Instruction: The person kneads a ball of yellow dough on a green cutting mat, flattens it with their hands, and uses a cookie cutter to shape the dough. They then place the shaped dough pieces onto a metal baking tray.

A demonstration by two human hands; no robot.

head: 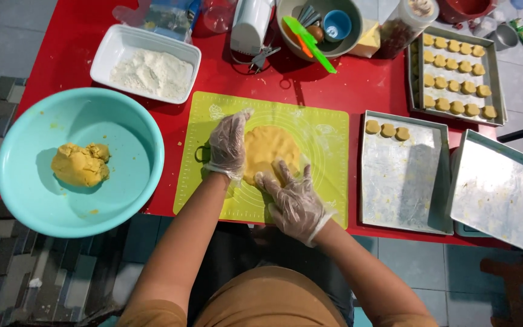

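A flat round of yellow dough [270, 148] lies on a lime-green baking mat [325, 130] on the red table [74, 36]. My left hand [228, 145], in a clear plastic glove, rests with spread fingers on the dough's left edge. The right hand [292, 197], also gloved, presses flat on the dough's near edge. Neither hand grips anything.
A turquoise bowl [128, 130] at the left holds a dough lump [81, 165]. A white dish of flour [152, 72] sits behind it. Right of the mat a metal tray [401, 181] carries three dough pieces; another tray [455, 75] holds several; an empty tray [503, 194] overhangs the edge.
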